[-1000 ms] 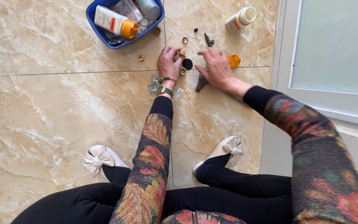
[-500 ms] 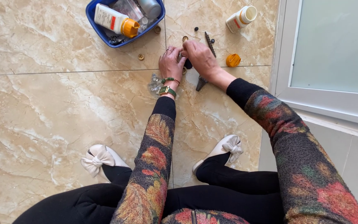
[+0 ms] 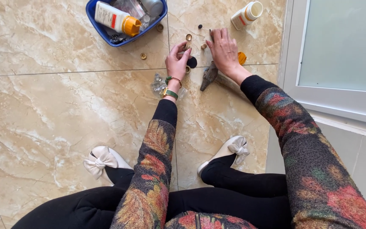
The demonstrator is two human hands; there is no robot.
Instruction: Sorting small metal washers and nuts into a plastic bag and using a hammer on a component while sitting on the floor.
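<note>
Small brass rings [image 3: 188, 38] are lying by the left hand [image 3: 177, 60], pinching one narrowly, while the right hand [image 3: 224, 51] is resting flat, fingers spread.

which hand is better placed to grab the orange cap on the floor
Right. The right hand lies flat right beside the orange cap, while the left hand is farther off, fingers at the small brass rings.

Floor [image 3: 56, 106]: beige marble tile under me.
Blue basket [image 3: 102, 32]: my landmark, far end.
White bottle [image 3: 245, 15]: well right of basket.
Gold caps [image 3: 143, 56]: just beside basket.
Hammer [image 3: 210, 75]: right, nearer me.
</note>
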